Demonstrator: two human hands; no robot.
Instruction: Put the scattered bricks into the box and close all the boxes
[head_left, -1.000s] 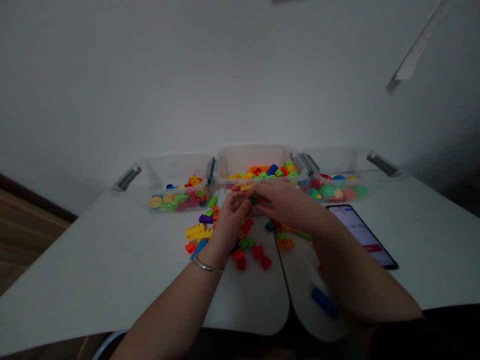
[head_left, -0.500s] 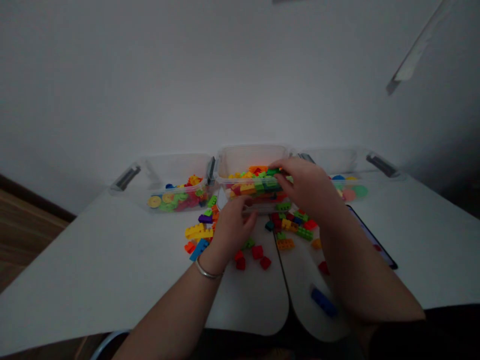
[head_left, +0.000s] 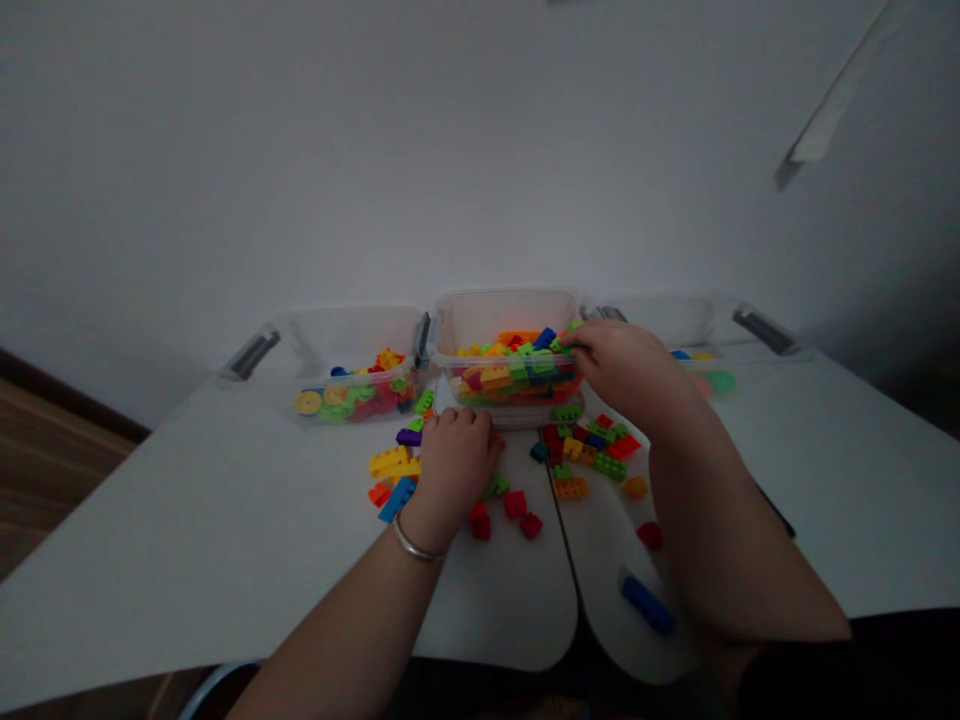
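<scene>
Now, right hand (head_left: 626, 368): it reaches over the right side of the middle plastic box (head_left: 508, 322), fingers bent, and one green brick (head_left: 575, 326) sits at their tips; I cannot tell if it is really gripped.
Left hand (head_left: 457, 465): it is curled and low over the white table (head_left: 225, 520), just near the box, with a silver bangle (head_left: 414, 551) on the wrist; no grasped thing is visible, but the palm is hidden.
Loose bricks (head_left: 585, 452): they lie scattered on the table, at both sides of the left hand and near the box.
Box contents: many colored bricks (head_left: 517, 375) fill its lower part.
</scene>
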